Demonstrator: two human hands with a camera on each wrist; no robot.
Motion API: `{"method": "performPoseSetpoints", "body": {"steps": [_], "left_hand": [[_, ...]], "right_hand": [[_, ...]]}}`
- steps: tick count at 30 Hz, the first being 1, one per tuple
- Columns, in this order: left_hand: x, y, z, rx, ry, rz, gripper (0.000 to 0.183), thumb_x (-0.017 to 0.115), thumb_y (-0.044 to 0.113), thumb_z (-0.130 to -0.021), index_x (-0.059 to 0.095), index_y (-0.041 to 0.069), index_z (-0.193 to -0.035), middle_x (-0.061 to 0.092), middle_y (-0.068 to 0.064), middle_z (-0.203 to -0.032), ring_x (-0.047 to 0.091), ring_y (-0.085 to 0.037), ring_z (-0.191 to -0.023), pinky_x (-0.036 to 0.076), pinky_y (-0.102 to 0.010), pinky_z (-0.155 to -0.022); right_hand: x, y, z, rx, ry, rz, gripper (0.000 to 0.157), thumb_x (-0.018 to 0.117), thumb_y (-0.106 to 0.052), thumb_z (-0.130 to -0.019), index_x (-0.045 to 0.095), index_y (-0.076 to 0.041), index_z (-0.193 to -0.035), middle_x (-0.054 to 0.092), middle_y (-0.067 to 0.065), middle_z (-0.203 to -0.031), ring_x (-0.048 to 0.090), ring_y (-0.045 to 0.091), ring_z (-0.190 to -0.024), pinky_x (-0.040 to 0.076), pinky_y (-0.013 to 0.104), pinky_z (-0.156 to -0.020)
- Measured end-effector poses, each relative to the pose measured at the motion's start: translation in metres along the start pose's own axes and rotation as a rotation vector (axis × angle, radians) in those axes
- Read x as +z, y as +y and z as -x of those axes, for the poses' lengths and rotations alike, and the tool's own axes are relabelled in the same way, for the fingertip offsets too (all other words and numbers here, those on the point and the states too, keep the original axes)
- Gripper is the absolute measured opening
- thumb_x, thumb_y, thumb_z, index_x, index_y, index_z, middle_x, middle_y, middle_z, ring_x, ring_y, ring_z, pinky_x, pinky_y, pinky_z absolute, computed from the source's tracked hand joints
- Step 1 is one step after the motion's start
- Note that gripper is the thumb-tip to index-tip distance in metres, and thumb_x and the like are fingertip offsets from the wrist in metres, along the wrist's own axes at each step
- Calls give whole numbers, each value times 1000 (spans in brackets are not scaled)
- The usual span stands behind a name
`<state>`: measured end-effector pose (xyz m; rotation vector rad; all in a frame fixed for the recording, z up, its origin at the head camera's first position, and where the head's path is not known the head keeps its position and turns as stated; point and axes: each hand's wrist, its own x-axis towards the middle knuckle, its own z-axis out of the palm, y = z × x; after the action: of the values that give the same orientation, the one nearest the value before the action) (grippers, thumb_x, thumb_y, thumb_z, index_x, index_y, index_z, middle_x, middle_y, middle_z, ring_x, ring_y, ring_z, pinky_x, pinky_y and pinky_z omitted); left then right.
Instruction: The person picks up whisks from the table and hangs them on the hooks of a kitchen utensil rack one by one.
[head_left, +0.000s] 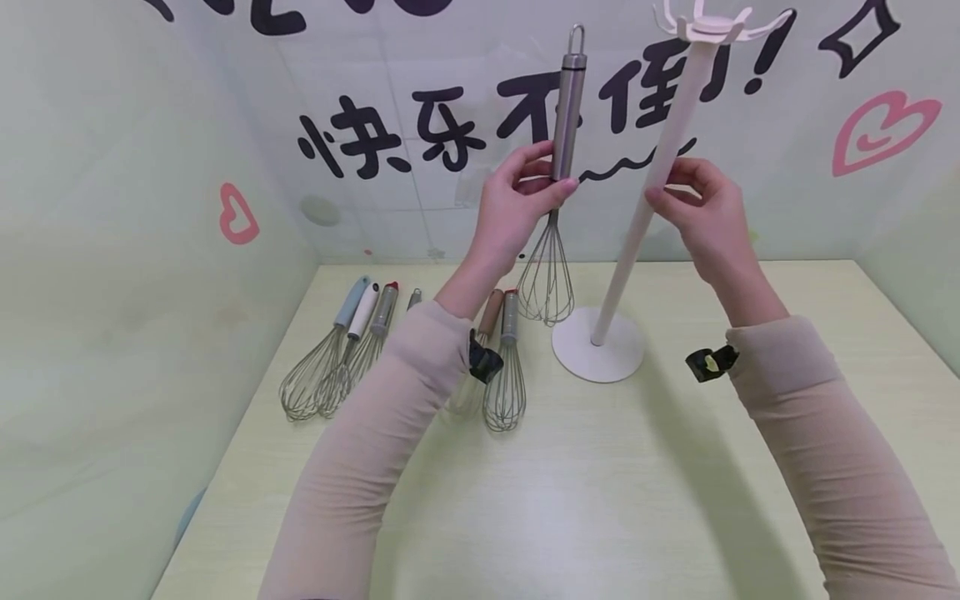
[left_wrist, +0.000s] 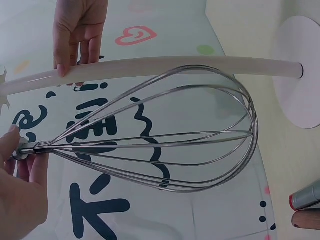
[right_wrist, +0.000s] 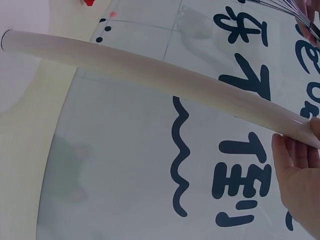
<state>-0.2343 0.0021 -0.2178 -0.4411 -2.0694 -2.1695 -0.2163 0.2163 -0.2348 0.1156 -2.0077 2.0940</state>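
In the head view my left hand (head_left: pixel 517 196) grips a whisk (head_left: pixel 568 121) low on its steel handle, with the hanging loop at the top and the wires pointing down. The wire balloon (left_wrist: pixel 200 135) fills the middle of the left wrist view. My right hand (head_left: pixel 708 204) pinches the white pole of a stand (head_left: pixel 637 221) about halfway up. Curved hooks (head_left: pixel 712 29) ring the top of this stand, and its round base (head_left: pixel 592 358) sits on the table. The held whisk hangs just left of the pole.
On the table's left part lie several whisks: one with a blue handle (head_left: pixel 352 302), one with a white handle (head_left: pixel 363 310), others with steel handles, and one with a brown handle (head_left: pixel 491 312). My left forearm hides part of them. Behind stands a wall sheet (head_left: pixel 420 200) with black lettering.
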Motion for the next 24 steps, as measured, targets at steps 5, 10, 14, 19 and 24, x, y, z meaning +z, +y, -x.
{"method": "performPoseSetpoints", "body": {"steps": [5, 10, 14, 19, 24], "left_hand": [[1, 2, -1, 23, -10, 6, 51, 73, 7, -82, 57, 9, -130, 63, -14, -119, 66, -21, -106, 56, -24, -87], [5, 5, -2, 57, -7, -17, 51, 74, 8, -81, 57, 11, -130, 65, -14, -115, 67, -21, -101, 56, -23, -84], [9, 7, -3, 62, -3, -12, 52, 74, 8, -81, 57, 12, -131, 65, -14, -114, 68, -20, -99, 57, -23, -82], [14, 10, -3, 72, -2, 3, 50, 72, 8, -83, 58, 12, -131, 65, -13, -114, 67, -19, -99, 55, -20, -78], [19, 14, -3, 97, -1, -8, 46, 72, 8, -83, 60, 11, -128, 65, -13, -114, 65, -19, -98, 54, -19, -77]], "right_hand": [[1, 2, 0, -11, -8, -24, 22, 69, -4, -84, 62, -13, -104, 60, -4, -100, 62, 7, -91, 55, 11, -77], [1, 3, -1, -26, -14, -60, 21, 68, -2, -84, 62, -12, -102, 60, -3, -98, 63, 6, -87, 55, 10, -74], [2, 4, -1, -34, -12, -72, 21, 68, -1, -84, 63, -12, -101, 60, -3, -97, 64, 6, -85, 55, 10, -74], [2, 5, -1, -45, -9, -73, 21, 68, 0, -83, 64, -13, -100, 62, -5, -95, 65, 5, -84, 55, 11, -74], [2, 6, -1, -49, -6, -74, 21, 68, 0, -84, 63, -13, -100, 62, -4, -96, 65, 5, -85, 55, 10, -75]]}}
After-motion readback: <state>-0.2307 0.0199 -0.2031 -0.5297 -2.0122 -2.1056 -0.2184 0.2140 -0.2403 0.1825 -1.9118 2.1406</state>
